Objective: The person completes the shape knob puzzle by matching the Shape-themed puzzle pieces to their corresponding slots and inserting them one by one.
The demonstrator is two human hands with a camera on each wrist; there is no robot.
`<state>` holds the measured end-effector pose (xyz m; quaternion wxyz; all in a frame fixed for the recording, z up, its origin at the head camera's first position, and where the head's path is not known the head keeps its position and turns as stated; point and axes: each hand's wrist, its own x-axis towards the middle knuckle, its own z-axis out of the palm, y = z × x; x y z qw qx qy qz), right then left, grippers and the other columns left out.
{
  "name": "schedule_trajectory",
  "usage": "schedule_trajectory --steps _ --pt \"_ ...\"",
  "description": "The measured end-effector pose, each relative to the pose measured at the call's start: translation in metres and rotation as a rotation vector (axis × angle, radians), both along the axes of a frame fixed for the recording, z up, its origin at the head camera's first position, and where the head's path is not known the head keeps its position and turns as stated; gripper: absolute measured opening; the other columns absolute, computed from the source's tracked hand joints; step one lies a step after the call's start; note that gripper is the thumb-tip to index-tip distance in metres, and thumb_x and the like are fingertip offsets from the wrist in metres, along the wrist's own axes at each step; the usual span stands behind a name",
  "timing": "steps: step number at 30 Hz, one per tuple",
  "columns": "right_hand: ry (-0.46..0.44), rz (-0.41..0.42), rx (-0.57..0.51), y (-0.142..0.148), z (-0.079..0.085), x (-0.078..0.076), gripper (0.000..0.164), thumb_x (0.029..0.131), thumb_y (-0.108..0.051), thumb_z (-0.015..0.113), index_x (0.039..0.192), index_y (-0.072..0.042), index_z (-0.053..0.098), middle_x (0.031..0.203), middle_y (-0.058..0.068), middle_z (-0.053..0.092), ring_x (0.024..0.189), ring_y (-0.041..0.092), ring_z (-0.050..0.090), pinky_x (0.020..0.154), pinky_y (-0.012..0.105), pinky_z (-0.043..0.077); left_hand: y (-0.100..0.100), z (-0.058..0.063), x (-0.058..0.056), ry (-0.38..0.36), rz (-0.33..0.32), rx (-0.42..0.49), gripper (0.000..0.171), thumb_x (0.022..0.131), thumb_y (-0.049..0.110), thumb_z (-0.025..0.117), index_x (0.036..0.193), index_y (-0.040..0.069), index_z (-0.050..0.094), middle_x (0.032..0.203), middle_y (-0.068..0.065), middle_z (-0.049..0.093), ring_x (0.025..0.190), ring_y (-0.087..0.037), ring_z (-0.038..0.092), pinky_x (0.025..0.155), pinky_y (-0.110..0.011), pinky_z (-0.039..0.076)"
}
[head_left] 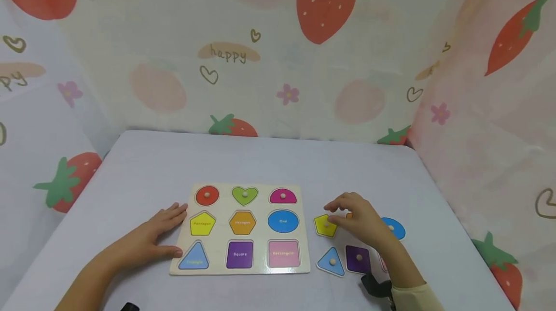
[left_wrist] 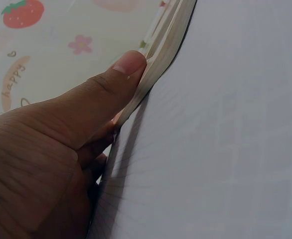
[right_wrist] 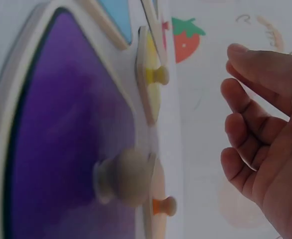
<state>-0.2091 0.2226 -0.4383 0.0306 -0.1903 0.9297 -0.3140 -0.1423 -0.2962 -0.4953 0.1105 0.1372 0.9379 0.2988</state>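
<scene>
A wooden shape puzzle board (head_left: pixel 217 248) lies flat on the white table. Its top row holds a red circle piece (head_left: pixel 201 198), a green heart piece (head_left: pixel 250 199) and a magenta half-round piece (head_left: pixel 290 199); the lower two rows show printed recesses without knobs. My left hand (head_left: pixel 156 231) rests at the board's left edge, thumb and fingertips against it. Above the loose pieces hovers my right hand (head_left: pixel 358 219), fingers loosely bent and nothing between them. A yellow pentagon piece (right_wrist: pixel 151 97) with a wooden knob is closest to it. An orange piece (right_wrist: pixel 158 184) is partly hidden under that hand.
A light-blue triangle piece (head_left: pixel 326 263), a purple square piece (head_left: pixel 353 265) and a blue oval piece (head_left: pixel 397 226) lie right of the board. A pink piece (head_left: pixel 383 263) is mostly covered by the right wrist. Strawberry-patterned cloth (head_left: pixel 260 89) hangs behind the table.
</scene>
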Motion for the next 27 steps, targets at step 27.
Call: schedule_trajectory --steps 27 --pt "-0.075 -0.111 0.132 -0.01 -0.037 0.002 0.019 0.088 -0.02 0.082 0.107 -0.019 0.081 0.087 -0.01 0.066 0.086 0.013 0.054 0.076 0.028 0.053 0.003 0.006 0.004 -0.015 0.015 0.02 0.103 0.075 0.062 0.082 0.159 0.02 0.039 0.169 -0.007 0.028 0.156 -0.043 0.016 0.121 -0.067 0.019"
